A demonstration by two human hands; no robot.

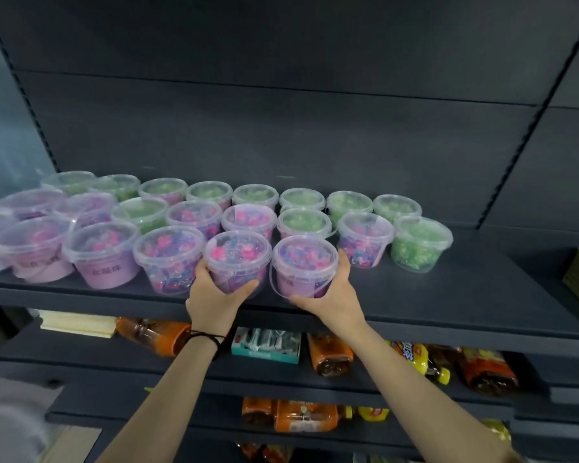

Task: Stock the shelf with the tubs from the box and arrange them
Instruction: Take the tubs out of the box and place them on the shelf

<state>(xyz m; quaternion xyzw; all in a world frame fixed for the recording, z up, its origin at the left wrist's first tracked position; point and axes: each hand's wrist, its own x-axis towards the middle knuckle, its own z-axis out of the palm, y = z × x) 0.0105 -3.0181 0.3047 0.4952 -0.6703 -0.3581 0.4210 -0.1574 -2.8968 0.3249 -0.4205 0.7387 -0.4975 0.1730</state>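
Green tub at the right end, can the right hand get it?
Probably yes, once it lets go: the right hand holds a pink tub, but the green tub stands near, with bare shelf before it.

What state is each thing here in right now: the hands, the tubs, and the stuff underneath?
left hand: grips the left pink tub.
right hand: grips the right pink tub.
left pink tub: upright, lid on, front row.
right pink tub: upright, lid on, right end of the front row.
green tubs: upright, lids on, mostly at the back.
shelf: holds three rows of tubs.
orange bottles: lying on their sides, lower shelf.
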